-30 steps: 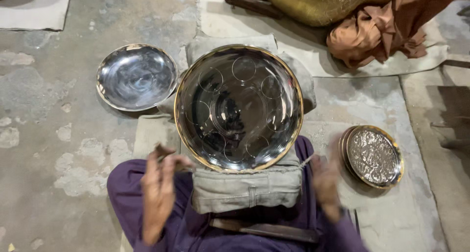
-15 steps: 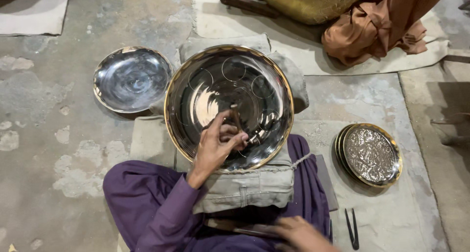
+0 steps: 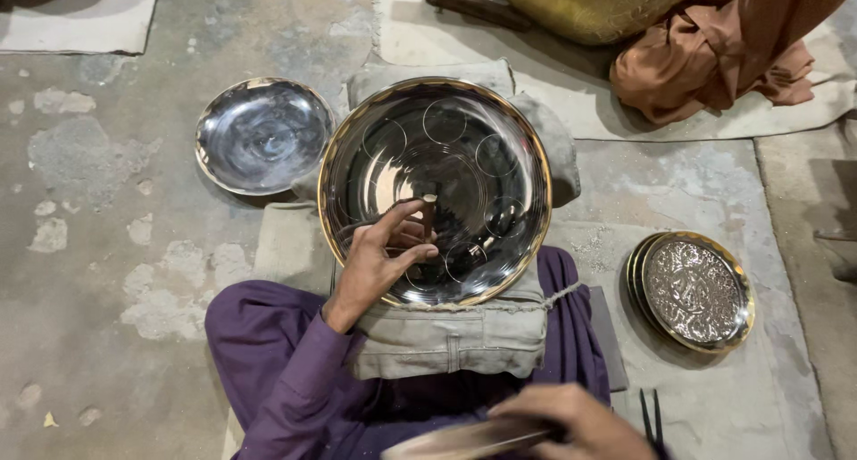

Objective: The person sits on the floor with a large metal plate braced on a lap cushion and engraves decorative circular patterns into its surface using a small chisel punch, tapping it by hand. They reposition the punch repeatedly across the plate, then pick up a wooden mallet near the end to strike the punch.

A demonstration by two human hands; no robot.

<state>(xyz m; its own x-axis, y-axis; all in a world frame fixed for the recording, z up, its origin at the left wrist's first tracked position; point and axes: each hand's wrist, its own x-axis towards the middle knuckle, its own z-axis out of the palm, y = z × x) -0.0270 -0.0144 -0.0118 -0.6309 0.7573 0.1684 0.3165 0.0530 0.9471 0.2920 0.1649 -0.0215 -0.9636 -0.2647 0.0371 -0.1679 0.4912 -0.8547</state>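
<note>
Polished Metal, a Punch and Little Room for Error

Steel-bright and gilt at the rim, the large round tray [image 3: 435, 190] lies face up on a grey cloth cushion [image 3: 446, 335] across the person's lap, its mirror surface marked with a ring of scribed circles. The left hand [image 3: 379, 259] rests inside the tray's lower left part, fingers closed around a short dark punch [image 3: 428, 217] that stands nearly upright with its tip on the metal. The right hand [image 3: 571, 420] sits low at the bottom edge of view, fingers wrapped on the handle of a blurred hammer-like tool [image 3: 469, 438] (its head cannot be made out).

The likeliest trouble seems to be the punch skating on so slick a surface: a glancing blow could push the tip off its mark and leave a scratch through one of the circles. The fingers sit close below the punch's top, so a stroke that misses might land on them. The tray is only cradled by the cushion, not clamped, and a heavy blow near the rim could tip it or shift it sideways.

A smaller plain dish [image 3: 264, 135] lies on the concrete floor at the left, an embossed plate [image 3: 694, 290] at the right, both well apart from the hands. Black tweezers [image 3: 651, 415] lie near the right hand.
</note>
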